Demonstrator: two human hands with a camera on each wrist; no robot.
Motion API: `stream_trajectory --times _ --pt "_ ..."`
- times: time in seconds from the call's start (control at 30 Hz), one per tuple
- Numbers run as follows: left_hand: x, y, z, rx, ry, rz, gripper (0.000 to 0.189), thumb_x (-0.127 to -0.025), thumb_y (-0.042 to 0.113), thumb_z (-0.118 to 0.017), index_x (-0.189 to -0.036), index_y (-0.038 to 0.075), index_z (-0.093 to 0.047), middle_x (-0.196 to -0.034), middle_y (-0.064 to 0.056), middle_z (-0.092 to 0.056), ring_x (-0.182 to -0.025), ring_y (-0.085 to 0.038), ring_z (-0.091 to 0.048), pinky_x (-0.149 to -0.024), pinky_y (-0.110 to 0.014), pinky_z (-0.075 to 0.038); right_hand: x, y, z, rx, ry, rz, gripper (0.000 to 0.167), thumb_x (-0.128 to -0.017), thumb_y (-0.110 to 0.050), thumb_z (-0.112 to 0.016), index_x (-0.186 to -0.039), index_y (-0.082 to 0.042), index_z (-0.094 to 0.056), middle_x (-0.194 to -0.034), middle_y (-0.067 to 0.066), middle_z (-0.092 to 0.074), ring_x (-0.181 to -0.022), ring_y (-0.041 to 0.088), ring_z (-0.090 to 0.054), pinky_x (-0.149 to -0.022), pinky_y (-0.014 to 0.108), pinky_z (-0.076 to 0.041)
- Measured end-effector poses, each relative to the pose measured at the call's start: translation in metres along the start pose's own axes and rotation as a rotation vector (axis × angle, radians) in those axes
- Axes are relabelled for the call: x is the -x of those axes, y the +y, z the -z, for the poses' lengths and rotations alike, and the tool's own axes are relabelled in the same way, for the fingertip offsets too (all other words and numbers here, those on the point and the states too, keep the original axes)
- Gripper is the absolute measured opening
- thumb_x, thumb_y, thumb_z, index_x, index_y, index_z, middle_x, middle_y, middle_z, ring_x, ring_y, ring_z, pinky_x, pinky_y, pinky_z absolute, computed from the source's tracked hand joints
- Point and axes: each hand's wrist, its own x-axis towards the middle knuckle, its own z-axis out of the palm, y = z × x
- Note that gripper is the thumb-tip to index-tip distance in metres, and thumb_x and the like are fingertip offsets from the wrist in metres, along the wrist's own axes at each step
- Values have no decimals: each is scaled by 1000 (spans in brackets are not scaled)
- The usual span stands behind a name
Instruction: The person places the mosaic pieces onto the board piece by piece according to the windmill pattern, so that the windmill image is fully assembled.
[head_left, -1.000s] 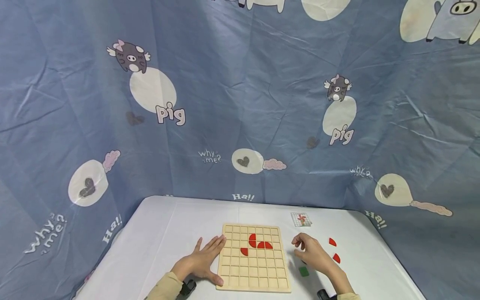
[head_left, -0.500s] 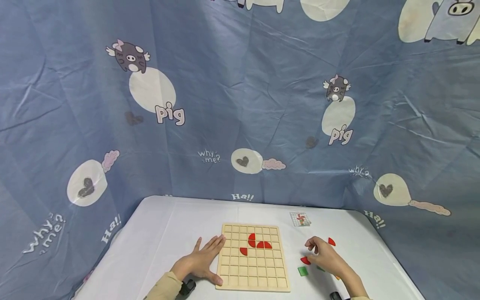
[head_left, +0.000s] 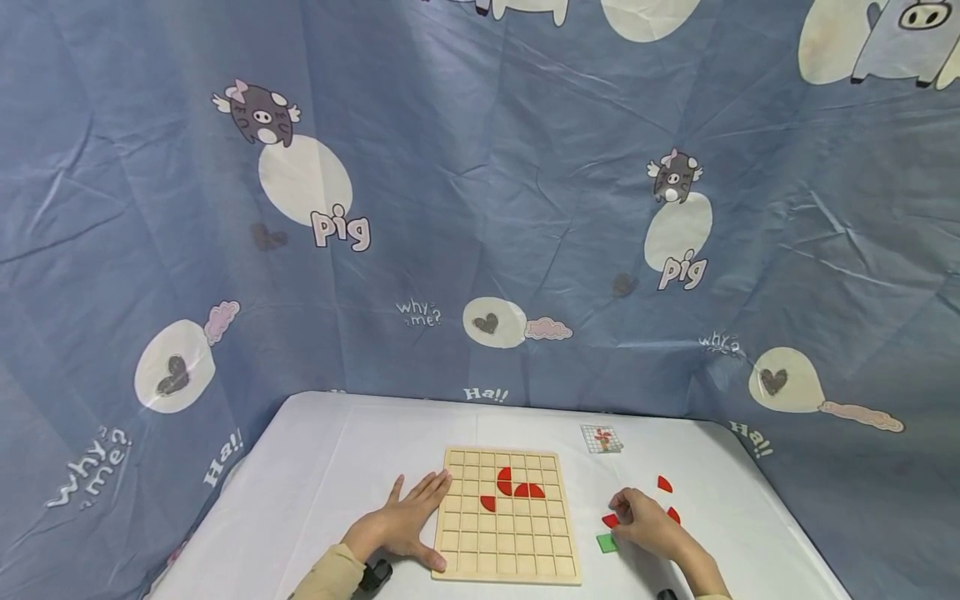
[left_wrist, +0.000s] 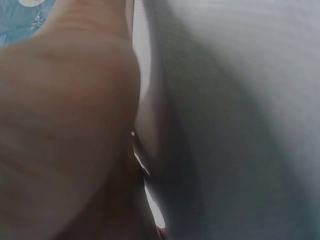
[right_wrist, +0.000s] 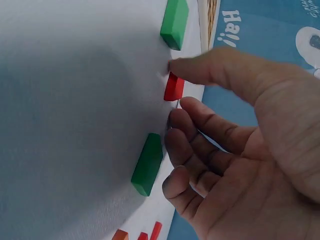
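In the head view my left hand [head_left: 402, 522] lies with spread fingers along the left edge of a wooden grid board [head_left: 517, 546], its thumb at the lower left corner. Several red quarter-circle pieces sit in the board's upper cells, one of them a red piece [head_left: 488, 503] apart from the others. To the right of the board my right hand [head_left: 649, 525] hovers low over the table, fingers loosely bent. A red quarter-circle block [right_wrist: 173, 88] shows between its separated thumb and index fingertip in the right wrist view. The left wrist view is mostly blurred hand [left_wrist: 60, 125] and tabletop.
A green square block [head_left: 607, 543] lies just below the red one. Two red pieces, one upper [head_left: 664, 484] and one partly hidden [head_left: 673, 516], lie farther right. Another green block [right_wrist: 148, 165] and an orange block [right_wrist: 120, 235] are near the hand. A printed card [head_left: 602, 439] lies behind.
My right hand has moved right, away from the board, then slightly down toward the green and red blocks. A red piece appeared beside the board half a second ago and stays there. My left hand is still.
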Motion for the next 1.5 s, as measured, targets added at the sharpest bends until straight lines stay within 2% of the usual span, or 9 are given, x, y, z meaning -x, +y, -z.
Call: stream_trajectory --times 0.23,0.5,0.93,1.07,1.3,1.5 --pt "0 0 0 5 -2 -1 130 -62 72 -70 -155 7 -8 -163 -12 -7 -150 -33 -10 -114 -69 2 -3 -4 -1 20 31 -9 20 -77 -3 -77 -91 -8 -63 -82 -1 -58 -74 11 -51 -60 23 -43" --pt "0 0 -1 3 8 -6 130 -62 72 -71 -155 6 -9 -163 -12 -9 -150 -33 -11 -114 -70 1 -9 -7 -6 54 85 -12 17 -76 -3 -78 -84 -9 -65 -76 -3 -60 -70 9 -53 -60 22 -46" --pt "0 -2 -2 16 -2 0 130 -62 71 -72 -155 8 -8 -164 -11 -7 -150 -32 -10 -114 -69 2 -18 -11 -6 74 121 13 18 -75 2 -77 -86 -8 -66 -78 -2 -60 -72 9 -53 -61 24 -46" --pt "0 -2 -1 13 -1 1 129 -62 72 -72 -155 7 -8 -164 -11 -7 -150 -33 -10 -114 -69 2 -23 -12 -4 104 95 37 21 -74 4 -75 -88 -11 -69 -81 -4 -61 -73 9 -52 -63 25 -47" --pt "-1 -2 0 7 -6 1 130 -63 74 -70 -156 8 -7 -164 -11 -6 -150 -33 -10 -114 -69 1 -31 -12 -2 179 42 136 30 -71 10 -68 -87 -15 -74 -82 -8 -64 -75 10 -52 -67 30 -47" --pt "0 -2 -1 8 -3 4 130 -62 73 -71 -155 7 -9 -164 -11 -7 -150 -33 -10 -114 -70 1 -30 -11 -3 165 23 142 31 -72 11 -67 -88 -14 -73 -83 -7 -63 -76 11 -51 -67 30 -46"
